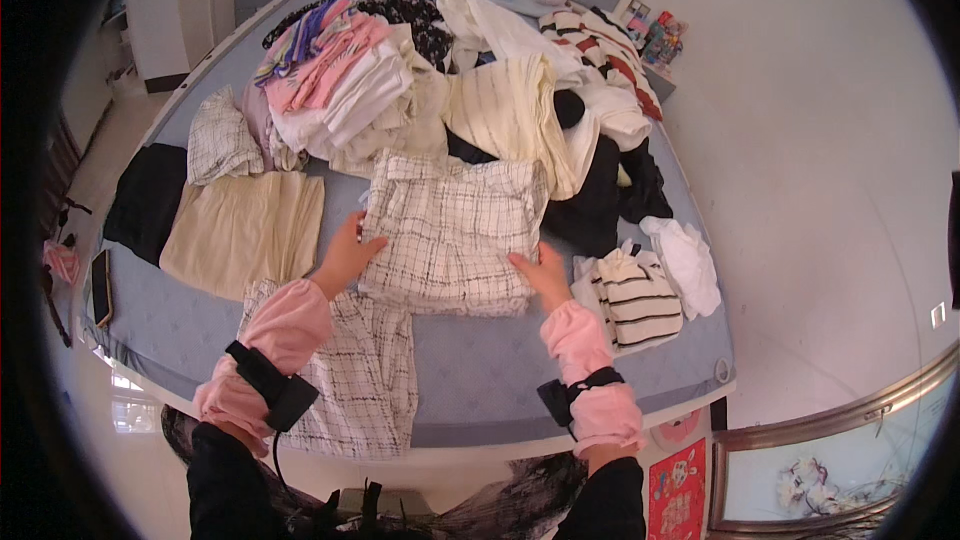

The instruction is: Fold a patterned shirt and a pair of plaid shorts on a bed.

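Observation:
A folded white garment with a dark grid check (457, 240) lies on the blue-grey mattress (480, 375) in front of me. My left hand (352, 251) grips its left edge, thumb on top and fingers tucked out of sight at the side. At the opposite edge my right hand (546, 274) holds it the same way. Another piece of matching checked cloth (364, 375) is spread below, under my left forearm, and hangs to the mattress's front edge. Cream pleated folded cloth (244, 229) lies left of my left hand.
Clothes are heaped behind, with a pink garment (330, 64) on the left pile and a cream striped one (510, 112) beside it. Folded black cloth (146, 195) and a phone (100, 289) lie at left. A striped top (637, 300) and white cloth (684, 262) sit at right.

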Tool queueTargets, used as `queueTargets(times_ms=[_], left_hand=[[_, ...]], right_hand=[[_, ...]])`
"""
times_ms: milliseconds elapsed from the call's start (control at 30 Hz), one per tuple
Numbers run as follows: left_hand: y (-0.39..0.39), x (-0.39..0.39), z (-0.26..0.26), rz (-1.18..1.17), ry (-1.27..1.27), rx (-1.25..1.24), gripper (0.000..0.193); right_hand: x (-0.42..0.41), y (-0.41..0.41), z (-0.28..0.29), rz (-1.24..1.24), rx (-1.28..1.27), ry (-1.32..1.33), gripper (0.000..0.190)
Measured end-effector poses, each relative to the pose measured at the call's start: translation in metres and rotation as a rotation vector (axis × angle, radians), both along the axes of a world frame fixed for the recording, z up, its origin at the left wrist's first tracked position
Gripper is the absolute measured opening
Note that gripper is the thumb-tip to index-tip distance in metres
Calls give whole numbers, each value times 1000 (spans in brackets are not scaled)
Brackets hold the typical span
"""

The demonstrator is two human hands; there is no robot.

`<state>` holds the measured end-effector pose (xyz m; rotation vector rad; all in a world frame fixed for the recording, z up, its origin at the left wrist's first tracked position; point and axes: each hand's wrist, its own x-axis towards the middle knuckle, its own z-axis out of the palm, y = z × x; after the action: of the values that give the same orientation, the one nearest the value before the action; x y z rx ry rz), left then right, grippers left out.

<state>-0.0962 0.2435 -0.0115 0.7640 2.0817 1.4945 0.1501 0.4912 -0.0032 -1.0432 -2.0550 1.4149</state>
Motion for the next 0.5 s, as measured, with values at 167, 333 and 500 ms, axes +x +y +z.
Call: queueTargets(times_ms=[167, 333, 500], left_hand=[[-10, -5, 36, -76, 51, -392, 55], [-11, 4, 33, -241, -179, -338, 48], [-17, -4, 45, -241, -337, -277, 44]], right_hand=[[9, -11, 63, 7, 194, -485, 49], [16, -15, 64, 36, 50, -440, 51], [18, -13, 64, 68, -260, -130, 48]])
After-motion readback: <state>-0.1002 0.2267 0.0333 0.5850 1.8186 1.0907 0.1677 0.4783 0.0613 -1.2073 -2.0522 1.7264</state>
